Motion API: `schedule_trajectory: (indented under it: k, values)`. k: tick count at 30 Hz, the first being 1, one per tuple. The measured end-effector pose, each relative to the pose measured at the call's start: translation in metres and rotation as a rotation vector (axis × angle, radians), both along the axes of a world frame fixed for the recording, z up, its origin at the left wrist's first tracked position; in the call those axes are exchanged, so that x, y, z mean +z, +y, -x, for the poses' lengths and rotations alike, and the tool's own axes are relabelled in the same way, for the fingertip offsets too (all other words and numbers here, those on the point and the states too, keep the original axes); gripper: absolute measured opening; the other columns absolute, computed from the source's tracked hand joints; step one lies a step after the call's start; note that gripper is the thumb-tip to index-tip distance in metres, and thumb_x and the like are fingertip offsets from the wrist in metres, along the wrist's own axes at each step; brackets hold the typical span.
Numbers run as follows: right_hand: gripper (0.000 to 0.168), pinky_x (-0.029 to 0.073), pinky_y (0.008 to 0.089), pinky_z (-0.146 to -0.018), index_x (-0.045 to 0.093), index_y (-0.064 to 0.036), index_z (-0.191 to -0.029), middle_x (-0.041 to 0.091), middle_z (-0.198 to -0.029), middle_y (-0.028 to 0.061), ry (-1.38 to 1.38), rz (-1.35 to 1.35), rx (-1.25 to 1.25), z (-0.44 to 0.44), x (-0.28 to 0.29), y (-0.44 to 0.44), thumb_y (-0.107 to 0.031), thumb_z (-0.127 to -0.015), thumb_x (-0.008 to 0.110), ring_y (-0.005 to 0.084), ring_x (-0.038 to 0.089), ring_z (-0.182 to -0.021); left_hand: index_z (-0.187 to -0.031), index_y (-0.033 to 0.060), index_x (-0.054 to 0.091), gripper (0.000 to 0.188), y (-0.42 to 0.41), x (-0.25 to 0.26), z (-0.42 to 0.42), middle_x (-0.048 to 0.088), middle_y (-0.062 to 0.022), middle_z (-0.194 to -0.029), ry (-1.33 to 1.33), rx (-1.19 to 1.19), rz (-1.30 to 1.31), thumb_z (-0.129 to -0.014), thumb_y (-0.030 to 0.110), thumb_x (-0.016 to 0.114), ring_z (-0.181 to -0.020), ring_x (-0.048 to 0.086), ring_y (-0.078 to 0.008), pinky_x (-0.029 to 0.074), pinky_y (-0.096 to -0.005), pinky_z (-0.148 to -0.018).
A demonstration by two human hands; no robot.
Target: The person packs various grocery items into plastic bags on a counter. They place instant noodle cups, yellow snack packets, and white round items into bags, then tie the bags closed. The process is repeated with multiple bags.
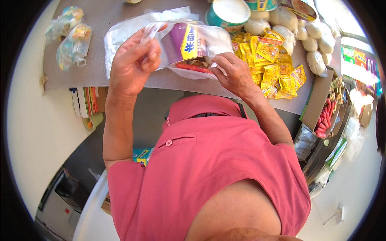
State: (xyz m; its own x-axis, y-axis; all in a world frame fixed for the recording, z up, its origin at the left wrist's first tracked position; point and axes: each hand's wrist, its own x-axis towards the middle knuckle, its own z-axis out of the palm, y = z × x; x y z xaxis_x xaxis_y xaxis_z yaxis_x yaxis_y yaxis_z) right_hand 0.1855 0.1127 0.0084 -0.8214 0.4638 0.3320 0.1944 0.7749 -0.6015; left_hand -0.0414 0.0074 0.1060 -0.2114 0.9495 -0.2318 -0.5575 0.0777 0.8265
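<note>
A thin translucent plastic bag (193,74) lies on the table's near edge. Inside it is a purple and yellow paper tub (178,40) on its side, bearing printed writing. Beside the tub in the bag is a whitish bundle (215,39); red sachets (193,68) show at the tub's mouth. My left hand (135,55) is raised, pinching a gathered strip of the bag between thumb and fingers. My right hand (233,72) grips the bag's other side with curled fingertips. Flat white plastic bags (113,45) lie beneath.
Yellow sachets (271,66) are heaped right of my right hand. Behind them stand a teal tub (229,15) and several bagged white bundles (310,39). Two filled bags (74,45) sit at the left. A cardboard box (316,99) with red packets (325,117) adjoins the table's right end.
</note>
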Motion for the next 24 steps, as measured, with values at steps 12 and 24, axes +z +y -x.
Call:
schedule_trajectory:
  k: [12, 24]
  values:
    - [0.008, 0.049, 0.0295, -0.055, 0.063, -0.003, -0.082, 0.062, -0.074, 0.0107, 0.209, -0.195, -1.051, -0.343, 0.061, 0.149, -0.005, -0.076, 0.066, 0.0203, 0.061, -0.060, -0.133, -0.0054, 0.031, 0.044, 0.048, -0.006, -0.030, 0.036, 0.0015, -0.067, -0.015, 0.192, 0.035, -0.096, 0.014, 0.043, -0.052, 0.030, -0.0043, 0.028, -0.0180, -0.044]
    - [0.021, 0.051, 0.0373, -0.075, 0.066, -0.018, -0.098, 0.065, -0.097, 0.0114, -0.462, 0.020, -1.503, -0.658, -0.019, 0.329, -0.017, -0.082, 0.052, 0.0272, 0.063, -0.089, -0.131, 0.0028, 0.041, 0.038, 0.087, -0.021, -0.020, 0.044, 0.0025, -0.071, 0.129, 0.429, 0.318, -0.094, 0.013, 0.043, -0.048, 0.032, -0.0055, 0.027, -0.0183, -0.038]
